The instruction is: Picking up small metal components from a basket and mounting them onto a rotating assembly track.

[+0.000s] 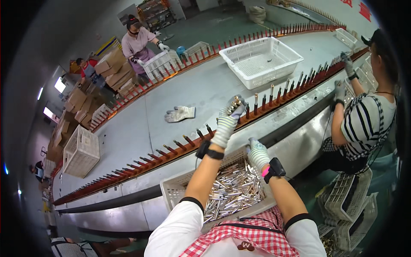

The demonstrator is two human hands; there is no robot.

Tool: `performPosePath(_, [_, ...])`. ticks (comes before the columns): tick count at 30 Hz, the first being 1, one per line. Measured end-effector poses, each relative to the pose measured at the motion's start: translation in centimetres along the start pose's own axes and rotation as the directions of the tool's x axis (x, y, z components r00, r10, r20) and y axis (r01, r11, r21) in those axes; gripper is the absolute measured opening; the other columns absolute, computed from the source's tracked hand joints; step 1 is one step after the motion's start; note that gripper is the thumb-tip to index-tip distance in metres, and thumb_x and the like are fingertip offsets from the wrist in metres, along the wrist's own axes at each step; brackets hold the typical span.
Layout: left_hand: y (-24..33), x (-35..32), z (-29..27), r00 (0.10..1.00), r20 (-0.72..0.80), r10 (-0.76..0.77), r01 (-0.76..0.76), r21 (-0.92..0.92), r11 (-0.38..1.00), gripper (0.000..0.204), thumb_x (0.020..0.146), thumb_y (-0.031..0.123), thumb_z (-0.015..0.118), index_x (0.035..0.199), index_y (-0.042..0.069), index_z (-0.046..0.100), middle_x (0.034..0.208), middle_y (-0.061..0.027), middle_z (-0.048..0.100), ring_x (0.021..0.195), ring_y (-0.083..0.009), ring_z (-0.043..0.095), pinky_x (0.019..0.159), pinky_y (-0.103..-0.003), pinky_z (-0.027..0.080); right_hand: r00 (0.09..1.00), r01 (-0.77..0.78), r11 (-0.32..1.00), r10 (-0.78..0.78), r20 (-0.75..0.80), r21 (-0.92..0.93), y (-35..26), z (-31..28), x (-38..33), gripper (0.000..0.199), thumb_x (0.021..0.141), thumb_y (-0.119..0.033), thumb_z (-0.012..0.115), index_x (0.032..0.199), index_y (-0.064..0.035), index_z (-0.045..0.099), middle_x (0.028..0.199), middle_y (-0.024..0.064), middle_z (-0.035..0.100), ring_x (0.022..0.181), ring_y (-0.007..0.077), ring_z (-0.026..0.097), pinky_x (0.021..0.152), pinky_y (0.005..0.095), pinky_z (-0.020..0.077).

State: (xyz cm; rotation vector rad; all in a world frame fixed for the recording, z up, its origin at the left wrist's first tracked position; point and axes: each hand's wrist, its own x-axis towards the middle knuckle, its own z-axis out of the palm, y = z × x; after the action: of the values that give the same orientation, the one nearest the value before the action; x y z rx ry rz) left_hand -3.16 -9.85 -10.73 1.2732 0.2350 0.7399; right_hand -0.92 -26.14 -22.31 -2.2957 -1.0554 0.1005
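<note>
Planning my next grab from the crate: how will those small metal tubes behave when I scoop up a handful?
The metal tubes look smooth and shiny, so probably slippery against the knit gloves. Being round, they will likely roll and shift in the basket. The left hand holds a bunch, so each seems light; the right hand reaches in.

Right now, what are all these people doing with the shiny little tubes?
A person in striped gloves stands at a long grey table. Their left hand holds a bunch of small metal tubes up by a row of red pegs along the table's edge; some pegs further along already carry tubes. Their right hand reaches into a white basket full of silver tubes. A co-worker on the right handles the same row. A spare glove and an empty basket lie on the table.
</note>
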Motion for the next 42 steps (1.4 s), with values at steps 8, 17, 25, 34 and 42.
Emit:
performPosePath(8, [9.2,-12.2,-5.7,0.481,0.596,-0.643,-0.234,0.794,0.561,0.059,0.08,0.021,0.075,0.131,0.001,0.054,0.124,-0.0109,0.059,0.113,-0.0198,0.057,0.097,-0.034,0.045,0.998,-0.025,1.0,0.025,0.063,0.003,-0.5,-0.9,-0.1,0.029,0.085,-0.021,0.057,0.106,-0.0008,0.057,0.098,0.0254,0.066,0.091,0.0413,0.064,0.082,0.0488,0.0507])
performPosePath(17, [-2.4,-3.5,-5.1,1.0,0.003,-0.013,0.011,0.335,0.942,0.058,0.093,0.021,0.061,0.142,0.0,0.039,0.124,-0.0137,0.059,0.117,-0.0214,0.054,0.103,-0.031,0.041,0.994,-0.039,0.999,0.04,0.102,-0.012,0.2,-1.6,-0.1,0.031,0.087,-0.019,0.054,0.111,0.0012,0.057,0.102,0.0254,0.066,0.097,0.0391,0.064,0.086,0.0468,0.0503])
performPosePath(25, [-7.5,1.0,-4.9,0.961,-0.276,-0.006,0.133,0.443,0.887,0.025,0.093,0.015,0.057,0.113,0.001,0.062,0.093,-0.0047,0.062,0.085,-0.0153,0.053,0.082,-0.027,0.045,0.995,-0.018,1.0,0.017,0.094,0.007,0.7,-1.2,-0.2,0.03,0.087,-0.019,0.055,0.109,0.0015,0.057,0.102,0.0253,0.066,0.096,0.0395,0.064,0.085,0.0478,0.0499])
performPosePath(34, [-6.7,-0.8,-10.0,0.934,-0.285,0.215,-0.049,0.494,0.868,0.029,0.094,0.011,0.059,0.119,-0.003,0.06,0.11,-0.0102,0.065,0.098,-0.0172,0.059,0.09,-0.03,0.046,0.988,-0.015,1.0,0.01,0.153,0.028,-0.8,-2.1,0.2,0.032,0.086,-0.017,0.056,0.11,0.0023,0.054,0.105,0.026,0.064,0.099,0.0401,0.063,0.086,0.0483,0.0491])
performPosePath(42, [-6.0,-1.6,-11.5,0.866,-0.36,0.346,-0.18,0.421,0.889,0.026,0.094,0.027,0.06,0.088,0.002,0.063,0.074,-0.0007,0.059,0.067,-0.0105,0.05,0.064,-0.029,0.043,0.99,-0.032,0.999,0.026,0.14,0.042,-0.1,-2.1,0.3,0.03,0.086,-0.018,0.055,0.108,0.0028,0.056,0.1,0.0268,0.065,0.095,0.0415,0.063,0.085,0.0485,0.0492])
